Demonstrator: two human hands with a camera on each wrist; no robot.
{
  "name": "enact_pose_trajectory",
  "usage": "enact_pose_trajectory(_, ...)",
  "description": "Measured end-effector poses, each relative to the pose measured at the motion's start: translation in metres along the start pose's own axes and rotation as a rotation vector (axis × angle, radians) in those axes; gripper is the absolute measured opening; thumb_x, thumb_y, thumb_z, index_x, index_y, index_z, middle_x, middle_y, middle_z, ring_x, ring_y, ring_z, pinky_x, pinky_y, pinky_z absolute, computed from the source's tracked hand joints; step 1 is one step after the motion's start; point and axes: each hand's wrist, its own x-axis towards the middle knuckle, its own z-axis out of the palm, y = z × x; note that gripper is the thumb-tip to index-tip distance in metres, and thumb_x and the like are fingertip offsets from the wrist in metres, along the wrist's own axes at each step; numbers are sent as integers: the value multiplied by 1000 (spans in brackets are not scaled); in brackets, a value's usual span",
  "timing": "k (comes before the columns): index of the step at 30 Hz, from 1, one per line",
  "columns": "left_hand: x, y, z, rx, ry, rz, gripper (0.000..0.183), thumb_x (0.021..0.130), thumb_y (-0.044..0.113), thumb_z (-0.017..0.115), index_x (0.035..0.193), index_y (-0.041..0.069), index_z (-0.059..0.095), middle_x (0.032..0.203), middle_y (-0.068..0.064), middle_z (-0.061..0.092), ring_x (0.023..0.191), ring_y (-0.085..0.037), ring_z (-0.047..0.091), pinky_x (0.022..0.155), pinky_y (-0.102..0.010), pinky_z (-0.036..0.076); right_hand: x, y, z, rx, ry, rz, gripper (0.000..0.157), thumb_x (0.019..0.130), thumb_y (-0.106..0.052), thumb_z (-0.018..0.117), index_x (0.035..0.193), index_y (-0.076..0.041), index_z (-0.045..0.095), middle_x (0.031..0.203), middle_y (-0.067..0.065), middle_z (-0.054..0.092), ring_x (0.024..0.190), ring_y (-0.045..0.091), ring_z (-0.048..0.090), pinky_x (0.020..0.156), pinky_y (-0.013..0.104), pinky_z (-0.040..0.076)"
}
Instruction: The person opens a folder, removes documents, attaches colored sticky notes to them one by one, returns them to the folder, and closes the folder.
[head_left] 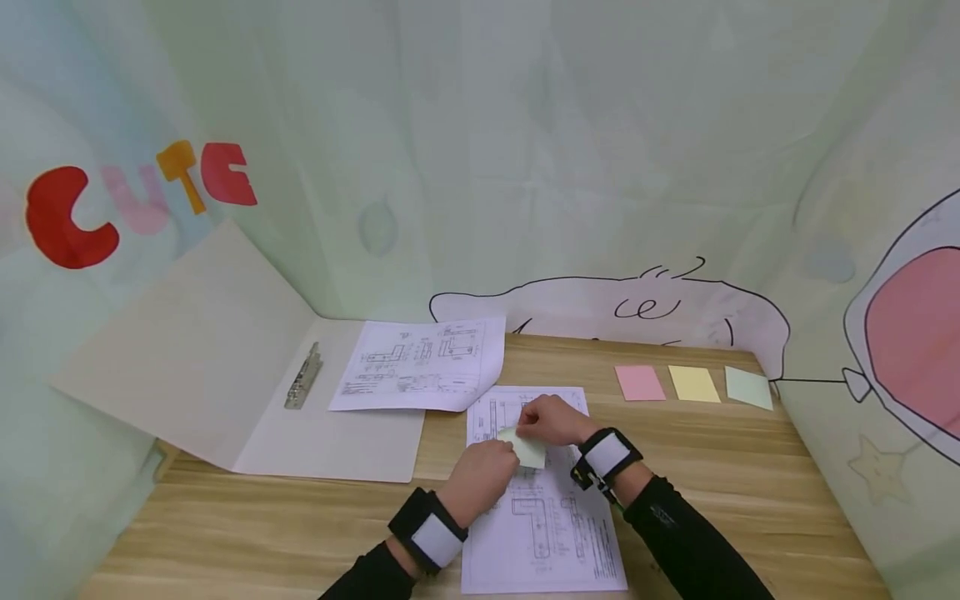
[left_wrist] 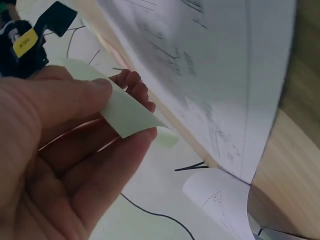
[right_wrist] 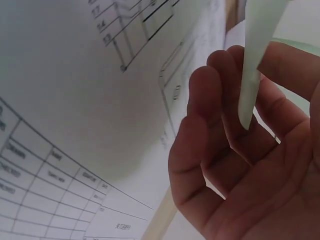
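Observation:
Both hands hold a pale green sticky note (head_left: 531, 454) above a sheet of technical drawings (head_left: 540, 533) on the table. My left hand (head_left: 480, 477) pinches the note's left side; in the left wrist view, the thumb lies over the note (left_wrist: 131, 116) with fingers behind it. At the upper edge, my right hand (head_left: 553, 419) grips the note between thumb and fingers. The right wrist view catches the note (right_wrist: 252, 70) nearly edge-on, its lower end hanging by the curled fingers. Part of the drawing is covered by the note and hands.
Left of the sheet lies an open folder (head_left: 375, 450) with a metal clip (head_left: 303, 379) and another drawing sheet (head_left: 420, 367) partly on it. Pink (head_left: 640, 383), yellow (head_left: 694, 384) and pale green (head_left: 748, 388) notes line the table's back right. A printed curtain (head_left: 480, 167) stands behind.

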Motion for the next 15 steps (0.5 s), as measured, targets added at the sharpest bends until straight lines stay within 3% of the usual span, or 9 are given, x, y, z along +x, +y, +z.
enact_pose_trajectory(6, 8, 0, 8, 95, 5, 24, 9, 81, 8, 69, 74, 13, 70, 62, 1, 57, 59, -12, 56, 52, -25, 46, 14, 2, 4, -96, -6, 29, 17, 87, -17, 66, 70, -16, 67, 61, -9, 55, 57, 7, 45, 54, 21, 36)
enact_pose_trajectory(15, 16, 0, 14, 109, -61, -21, 11, 85, 11, 68, 74, 12, 69, 59, 1, 54, 55, -10, 53, 52, -25, 47, 27, 4, 10, -143, 6, 46, 14, 87, -15, 66, 73, -15, 70, 68, -8, 61, 59, 8, 49, 55, 22, 40)
